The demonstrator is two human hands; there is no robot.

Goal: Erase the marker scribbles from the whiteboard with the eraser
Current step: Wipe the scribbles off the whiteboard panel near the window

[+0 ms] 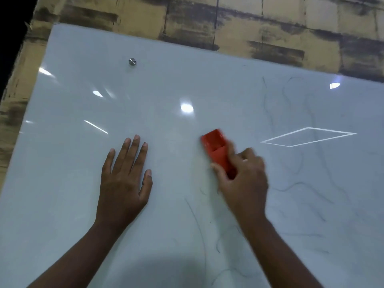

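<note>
The wiping is under way, by my reading: the right hand (244,179) has the red eraser (218,151) down against the whiteboard (72,204) and both are blurred, so a stroke looks to be in progress. Nearest the person, below and just to the left of that grip, thin dark scribbles (197,221) trail down toward the bottom edge of the view, and more faint curls lie lower still beside the right forearm.

At the grip itself, the right hand is curled round the lower end of the eraser, thumb on its left side and fingers wrapped over the right, with the upper half of the red body sticking out beyond the knuckles. How hard it presses I cannot tell.

Left of the grip and well apart from it, the left hand (124,179) lies flat on the board, fingers straight and slightly spread, holding nothing; it seems to be steadying the person.

Right of the grip, a wide patch of faint loops (307,190) runs up and away toward the far edge. That, I judge, is where the next strokes must go, with firm overlapping passes.

Farther off, up and left of the grip, a small metal stud (132,61) sits on the board, and beyond the far edge is a brick-patterned surface (270,23).
</note>
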